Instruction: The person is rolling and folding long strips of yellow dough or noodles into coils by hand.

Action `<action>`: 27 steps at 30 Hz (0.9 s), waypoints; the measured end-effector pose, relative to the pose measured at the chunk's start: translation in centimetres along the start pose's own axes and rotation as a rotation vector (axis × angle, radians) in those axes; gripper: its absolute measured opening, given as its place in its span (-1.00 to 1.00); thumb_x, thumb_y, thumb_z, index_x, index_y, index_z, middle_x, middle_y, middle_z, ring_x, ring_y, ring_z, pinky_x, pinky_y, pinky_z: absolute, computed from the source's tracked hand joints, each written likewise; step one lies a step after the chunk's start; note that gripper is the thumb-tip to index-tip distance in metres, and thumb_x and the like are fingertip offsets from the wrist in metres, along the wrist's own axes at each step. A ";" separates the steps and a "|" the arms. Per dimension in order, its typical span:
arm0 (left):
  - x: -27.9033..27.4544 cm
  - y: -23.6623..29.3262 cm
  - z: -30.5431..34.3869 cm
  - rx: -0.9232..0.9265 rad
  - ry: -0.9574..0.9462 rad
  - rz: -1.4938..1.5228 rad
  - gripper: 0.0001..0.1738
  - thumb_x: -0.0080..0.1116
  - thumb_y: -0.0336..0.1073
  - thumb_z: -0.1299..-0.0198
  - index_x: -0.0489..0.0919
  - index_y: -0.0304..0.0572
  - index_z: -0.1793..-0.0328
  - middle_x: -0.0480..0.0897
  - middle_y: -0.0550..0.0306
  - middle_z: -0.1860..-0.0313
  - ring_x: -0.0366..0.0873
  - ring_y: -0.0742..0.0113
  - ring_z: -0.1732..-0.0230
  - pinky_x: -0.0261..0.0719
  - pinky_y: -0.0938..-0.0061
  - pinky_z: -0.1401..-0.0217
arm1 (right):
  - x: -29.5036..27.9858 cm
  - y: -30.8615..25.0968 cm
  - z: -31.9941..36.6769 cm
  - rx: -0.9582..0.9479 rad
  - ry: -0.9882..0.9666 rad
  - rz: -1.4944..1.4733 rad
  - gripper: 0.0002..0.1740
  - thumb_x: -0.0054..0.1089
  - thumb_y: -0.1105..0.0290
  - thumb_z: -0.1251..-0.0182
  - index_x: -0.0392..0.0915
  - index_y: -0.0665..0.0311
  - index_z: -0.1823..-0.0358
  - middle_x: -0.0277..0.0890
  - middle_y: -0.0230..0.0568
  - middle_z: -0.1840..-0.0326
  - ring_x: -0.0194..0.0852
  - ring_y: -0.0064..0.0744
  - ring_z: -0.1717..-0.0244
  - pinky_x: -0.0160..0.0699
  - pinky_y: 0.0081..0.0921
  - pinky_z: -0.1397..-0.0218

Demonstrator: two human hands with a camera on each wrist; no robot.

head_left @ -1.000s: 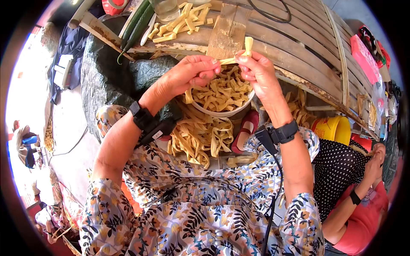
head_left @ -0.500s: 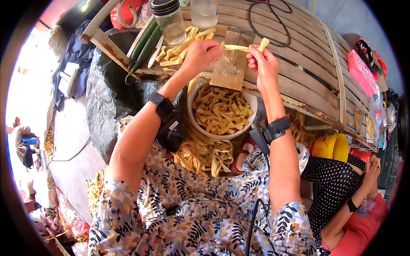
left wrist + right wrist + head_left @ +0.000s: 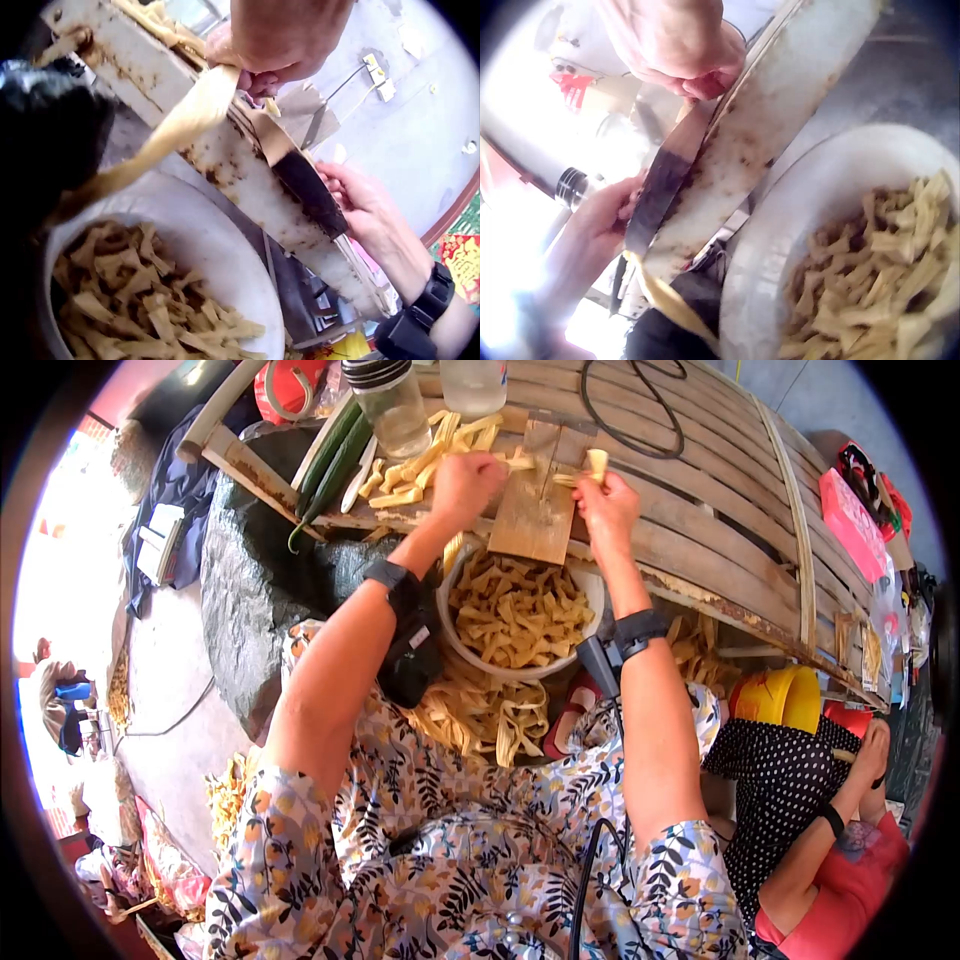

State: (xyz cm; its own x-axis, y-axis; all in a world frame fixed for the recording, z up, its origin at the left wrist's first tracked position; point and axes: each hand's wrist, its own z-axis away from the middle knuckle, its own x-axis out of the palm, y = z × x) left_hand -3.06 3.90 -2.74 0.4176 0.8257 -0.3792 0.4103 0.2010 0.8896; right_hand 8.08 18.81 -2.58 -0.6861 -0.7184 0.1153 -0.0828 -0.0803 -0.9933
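Above a wooden board [image 3: 535, 510] on the slatted bench, my two hands are apart, each with a piece of pale yellow strip that looks like tofu skin. My left hand [image 3: 468, 488] curls around a strip; its long tail [image 3: 172, 127] hangs toward the white bowl, and a short end pokes out over the board. To the right, my right hand [image 3: 608, 508] pinches a knotted piece [image 3: 597, 463] between thumb and fingers. Below the board, the white bowl [image 3: 598, 600] holds many knotted pieces [image 3: 520, 610].
More yellow pieces [image 3: 440, 460] lie on the bench near a jar [image 3: 390, 415], cucumbers [image 3: 335, 465] and a white-handled tool [image 3: 360, 475]. Long strips [image 3: 480, 715] are heaped below the bowl. A black cable [image 3: 640, 410] crosses the bench. At right, another person [image 3: 830, 840] sits by a yellow bucket [image 3: 785, 700].
One strip was stretched between both hands; now a gap shows between the left hand's strip and the right hand's knotted piece. Both hands have risen from over the bowl to the board.
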 end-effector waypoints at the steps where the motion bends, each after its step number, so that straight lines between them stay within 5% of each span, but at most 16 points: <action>1: -0.4 -0.2 0.5 -0.015 0.023 -0.045 -0.82 0.10 -0.30 -0.08 0.58 -0.28 0.45 0.42 0.30 0.71 0.26 0.56 0.67 0.25 0.60 0.59 | -1.1 0.3 0.3 0.003 0.022 0.054 -0.85 0.18 0.44 -0.13 0.51 0.36 0.29 0.46 -0.38 0.57 0.26 -0.74 0.64 0.23 -0.79 0.59; 2: -0.8 -0.3 0.4 -0.037 -0.051 0.001 -0.82 0.08 -0.31 -0.11 0.58 -0.27 0.41 0.42 0.32 0.68 0.26 0.60 0.65 0.23 0.64 0.59 | -1.7 0.2 0.1 -0.007 0.043 0.104 -0.84 0.19 0.44 -0.13 0.52 0.34 0.27 0.46 -0.40 0.56 0.25 -0.76 0.64 0.23 -0.81 0.59; 3: -1.6 0.9 0.9 -0.068 -0.128 0.046 -0.83 0.05 -0.32 -0.13 0.59 -0.26 0.37 0.42 0.34 0.66 0.25 0.63 0.64 0.21 0.68 0.59 | -1.8 -0.8 0.8 -0.064 -0.041 0.120 -0.81 0.18 0.43 -0.13 0.50 0.44 0.32 0.47 -0.33 0.60 0.34 -0.69 0.63 0.26 -0.75 0.59; 7: -2.9 3.2 4.0 -0.133 -0.309 0.224 -0.86 0.03 -0.35 -0.19 0.56 -0.23 0.23 0.42 0.38 0.62 0.20 0.70 0.64 0.16 0.76 0.60 | -2.7 -2.4 5.6 -0.105 -0.444 0.396 -0.72 0.27 0.26 -0.09 0.53 0.33 0.29 0.53 -0.30 0.56 0.45 -0.61 0.55 0.38 -0.67 0.50; 10: -3.1 4.2 6.1 -0.105 -0.379 0.199 -0.86 0.03 -0.32 -0.21 0.54 -0.20 0.21 0.44 0.39 0.61 0.21 0.73 0.64 0.17 0.78 0.62 | -3.6 -4.1 7.3 -0.285 -0.314 0.773 -0.75 0.26 0.27 -0.10 0.54 0.27 0.27 0.55 -0.32 0.54 0.46 -0.57 0.54 0.42 -0.62 0.45; 14: -2.0 5.9 8.4 -0.062 -0.438 0.135 -0.86 0.01 -0.33 -0.23 0.53 -0.21 0.18 0.45 0.37 0.60 0.26 0.72 0.64 0.21 0.79 0.62 | -2.3 -4.9 7.5 -0.357 -0.453 0.368 -0.82 0.24 0.36 -0.09 0.54 0.27 0.29 0.53 -0.36 0.45 0.45 -0.60 0.45 0.43 -0.62 0.37; 15: -1.8 6.3 8.9 -0.064 -0.456 0.179 -0.85 0.01 -0.33 -0.23 0.53 -0.21 0.15 0.46 0.37 0.59 0.27 0.71 0.63 0.22 0.79 0.61 | -2.0 -4.7 7.9 -0.188 -0.523 0.311 -0.87 0.22 0.48 -0.07 0.54 0.28 0.31 0.50 -0.37 0.42 0.41 -0.65 0.41 0.42 -0.67 0.34; 17: -2.0 5.8 8.9 -0.092 -0.552 0.297 -0.77 0.01 -0.30 -0.23 0.50 -0.23 0.04 0.47 0.34 0.55 0.32 0.66 0.57 0.32 0.77 0.50 | -2.2 -4.6 7.6 -0.226 -0.507 0.277 -0.87 0.20 0.55 -0.05 0.53 0.31 0.32 0.48 -0.37 0.46 0.40 -0.67 0.42 0.41 -0.70 0.33; 21: -3.4 6.1 9.0 -0.468 -0.717 0.606 -0.75 0.01 -0.25 -0.23 0.50 -0.27 0.09 0.47 0.32 0.51 0.37 0.62 0.48 0.35 0.72 0.35 | -3.1 -4.9 7.4 -0.341 -0.468 0.278 -0.88 0.18 0.64 0.00 0.51 0.32 0.40 0.46 -0.47 0.39 0.37 -0.69 0.44 0.39 -0.73 0.32; 25: -2.7 5.0 9.0 -0.397 -0.566 0.510 -0.81 0.04 -0.29 -0.21 0.54 -0.28 0.21 0.49 0.32 0.52 0.36 0.63 0.51 0.35 0.74 0.42 | -3.6 -5.3 7.3 -0.321 -0.446 0.315 -0.85 0.11 0.63 -0.06 0.53 0.28 0.33 0.49 -0.46 0.23 0.44 -0.66 0.36 0.43 -0.73 0.29; 27: -2.2 5.0 9.2 -0.188 -0.455 0.278 -0.84 0.06 -0.33 -0.19 0.54 -0.27 0.23 0.50 0.32 0.52 0.36 0.66 0.52 0.35 0.75 0.47 | -4.0 -5.7 6.7 -0.387 -0.372 0.301 -0.88 0.09 0.54 -0.15 0.54 0.28 0.27 0.54 -0.41 0.25 0.49 -0.63 0.31 0.49 -0.69 0.25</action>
State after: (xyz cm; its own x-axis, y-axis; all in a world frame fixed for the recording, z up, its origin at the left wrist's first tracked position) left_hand 5.56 -1.79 0.22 0.8136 0.5592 -0.1591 0.1011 0.1334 0.9859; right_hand 16.18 17.51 2.54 -0.4282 -0.8689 -0.2483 -0.2292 0.3702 -0.9002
